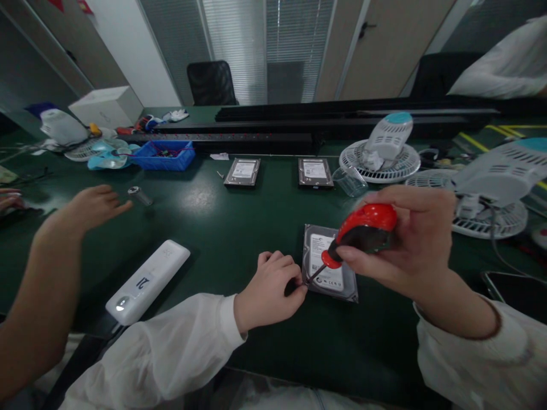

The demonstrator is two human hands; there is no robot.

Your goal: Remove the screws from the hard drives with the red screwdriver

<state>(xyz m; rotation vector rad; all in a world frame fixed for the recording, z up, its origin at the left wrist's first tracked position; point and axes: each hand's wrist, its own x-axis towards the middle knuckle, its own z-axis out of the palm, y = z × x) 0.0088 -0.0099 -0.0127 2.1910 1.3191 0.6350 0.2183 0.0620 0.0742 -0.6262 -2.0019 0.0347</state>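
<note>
A hard drive (349,279) with a white label lies flat on the green table in front of me. At its lower left corner is my left hand (271,290), fingers curled, thumb and forefinger closed against the edge. Whether a small screw is between those fingertips is too small to tell. My right hand (410,245) is wrapped around the handle of a red and black screwdriver (363,228). The screwdriver slants down to the left, its tip at that same corner beside my left fingertips.
Two more hard drives (243,172) (315,172) lie farther back, near a clear plastic cup (350,181). White fans (380,154) stand at right, a phone (513,293) nearer. Leftward are a white power bank (147,282), blue bin (164,156) and another person's hand (96,208).
</note>
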